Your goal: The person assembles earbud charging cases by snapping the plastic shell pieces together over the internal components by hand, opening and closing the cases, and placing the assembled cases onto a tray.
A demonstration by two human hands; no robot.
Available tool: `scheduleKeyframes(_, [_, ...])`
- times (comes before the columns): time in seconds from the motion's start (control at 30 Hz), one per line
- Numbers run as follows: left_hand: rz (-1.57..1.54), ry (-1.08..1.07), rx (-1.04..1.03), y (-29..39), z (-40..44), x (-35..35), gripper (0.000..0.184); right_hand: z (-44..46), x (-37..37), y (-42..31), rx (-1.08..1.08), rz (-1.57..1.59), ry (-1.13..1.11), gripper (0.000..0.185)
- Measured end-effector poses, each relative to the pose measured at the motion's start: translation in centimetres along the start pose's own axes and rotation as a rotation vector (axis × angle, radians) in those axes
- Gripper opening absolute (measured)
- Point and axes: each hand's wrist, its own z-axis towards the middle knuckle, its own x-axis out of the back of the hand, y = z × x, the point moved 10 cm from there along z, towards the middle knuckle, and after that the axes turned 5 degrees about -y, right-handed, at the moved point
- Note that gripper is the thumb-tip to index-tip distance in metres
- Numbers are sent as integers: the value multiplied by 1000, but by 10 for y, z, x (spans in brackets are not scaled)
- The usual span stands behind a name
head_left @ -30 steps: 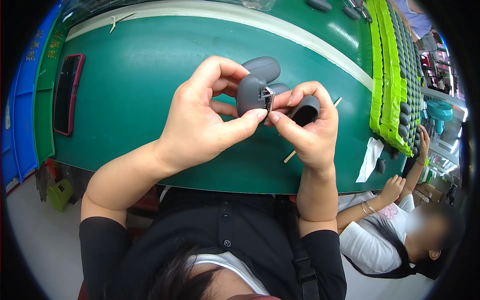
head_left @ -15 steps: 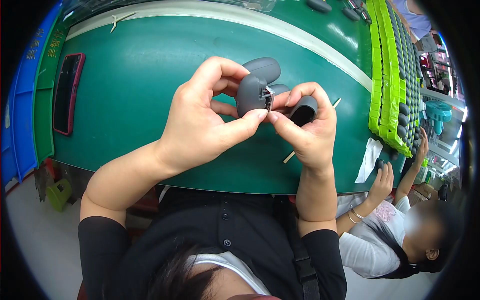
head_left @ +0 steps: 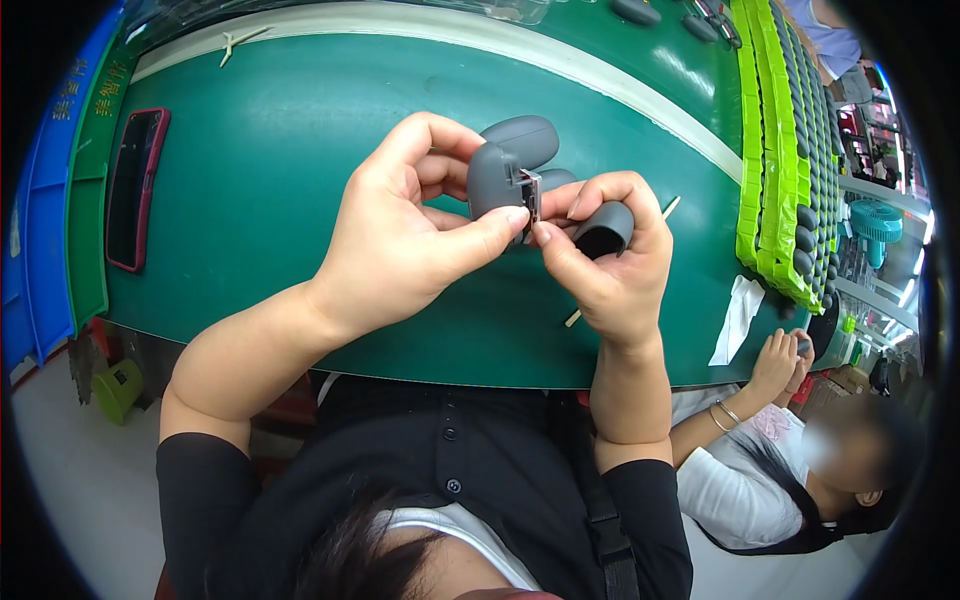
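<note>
My left hand [head_left: 395,225] is closed around a dark grey, rounded plastic casing [head_left: 486,178], its thumb pressed to the lower edge. A thin, shiny piece [head_left: 532,192] stands at the casing's open right side; its kind is too small to make out. My right hand [head_left: 620,275] holds a hollow dark grey cover [head_left: 605,230] in its curled fingers, with the opening facing down. The right thumb and index finger meet at the shiny piece, close to my left thumb. Just behind my hands lies a grey oval shell [head_left: 525,140], with another grey part partly hidden below it.
A red-edged phone [head_left: 138,190] lies at the left beside green and blue bins [head_left: 90,170]. Stacked lime-green trays [head_left: 765,170] of grey parts stand at the right. A white paper [head_left: 738,318] and thin sticks lie on the green table [head_left: 300,150]. A co-worker [head_left: 760,470] sits at right.
My hands and the casing have shifted slightly left, and the cover has tilted a little. The co-worker's hands have come together around a small dark part.
</note>
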Motion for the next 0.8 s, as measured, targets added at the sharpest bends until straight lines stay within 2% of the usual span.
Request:
scheduleKeyframes(0.13, [-89,-13,-2,-9,2,4,33,-4,-2,-20,235,-199,53,23])
scheduleKeyframes(0.23, [-200,2,176,-22,2,6,29,-9,-7,-32,455,-391,65,26])
scheduleKeyframes(0.33, [-266,-15,237,-26,1,3,26,-13,-13,-42,586,-465,60,26])
scheduleKeyframes(0.43, [-338,-11,319,-35,1,3,27,-9,-9,-35,535,-389,36,27])
scheduleKeyframes(0.53, [-371,-55,292,-34,3,2,29,0,-2,-23,339,-252,-28,27])
scheduleKeyframes(0.57, [-360,-52,255,-29,4,2,30,3,6,-10,151,-86,7,27])
scheduleKeyframes(0.6, [-350,-50,218,-25,5,2,30,1,19,-1,-47,-68,98,27])
scheduleKeyframes(0.67, [-335,-37,174,-21,7,3,31,4,38,26,-259,193,200,30])
scheduleKeyframes(0.7, [-327,-24,169,-23,8,5,32,9,29,28,-227,317,74,37])
scheduleKeyframes(0.8, [-279,8,126,-26,12,14,34,4,12,30,-328,714,-45,47])
